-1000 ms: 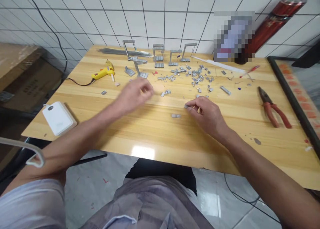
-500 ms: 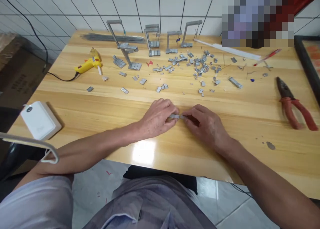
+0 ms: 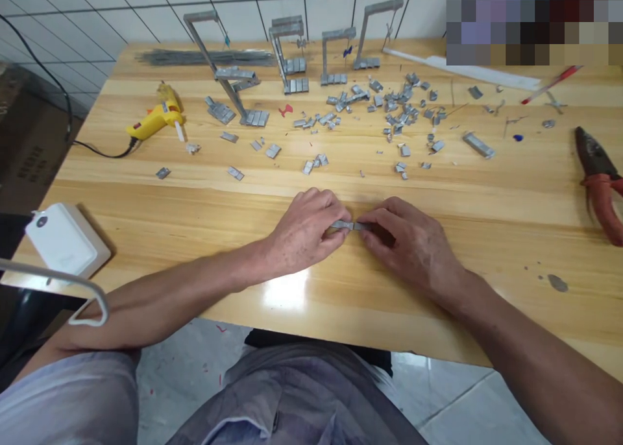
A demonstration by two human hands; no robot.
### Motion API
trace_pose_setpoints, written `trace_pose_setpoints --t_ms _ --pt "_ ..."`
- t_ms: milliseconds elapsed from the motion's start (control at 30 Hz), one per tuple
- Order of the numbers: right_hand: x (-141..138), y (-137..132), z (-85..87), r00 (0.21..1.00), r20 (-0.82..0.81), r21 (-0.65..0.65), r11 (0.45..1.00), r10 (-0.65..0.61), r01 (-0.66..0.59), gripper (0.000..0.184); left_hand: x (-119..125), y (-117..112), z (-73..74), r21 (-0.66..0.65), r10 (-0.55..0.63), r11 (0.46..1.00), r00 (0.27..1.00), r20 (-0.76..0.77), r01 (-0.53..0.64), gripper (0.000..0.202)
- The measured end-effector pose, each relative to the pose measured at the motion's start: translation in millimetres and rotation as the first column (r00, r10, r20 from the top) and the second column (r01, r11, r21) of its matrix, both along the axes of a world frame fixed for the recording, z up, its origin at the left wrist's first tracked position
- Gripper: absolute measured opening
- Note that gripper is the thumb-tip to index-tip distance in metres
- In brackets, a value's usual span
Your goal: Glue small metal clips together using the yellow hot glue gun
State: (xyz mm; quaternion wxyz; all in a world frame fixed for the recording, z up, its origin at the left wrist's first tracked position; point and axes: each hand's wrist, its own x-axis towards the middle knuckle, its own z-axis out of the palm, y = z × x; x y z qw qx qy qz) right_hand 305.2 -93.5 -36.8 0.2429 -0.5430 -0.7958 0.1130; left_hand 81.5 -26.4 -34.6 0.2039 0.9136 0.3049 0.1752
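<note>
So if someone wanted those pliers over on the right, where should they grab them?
Probably by the red handles, coming from the near side with the right hand, which is the closer one. The pliers lie flat, dark nose pointing away and handles toward the near side, though part of the handles is cut off by the picture's edge.
</note>
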Motion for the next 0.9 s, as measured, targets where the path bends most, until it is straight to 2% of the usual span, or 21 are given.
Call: trace_pose_setpoints --t_ms 533,900 --pt "-3.2 0.4 -3.1 1.000 0.002 0.058 0.998 -0.022 0.022 0.015 1.4 0.8 2.5 -0.002 -0.018 1.000 0.999 0.046 0.018 0.009" --pt "-3.6 0.8 -3.6 1.000 0.003 0.029 0.999 -0.028 0.028 0.017 1.9 0.5 2.2 0.008 -0.014 1.000 0.999 0.052 0.013 0.010"
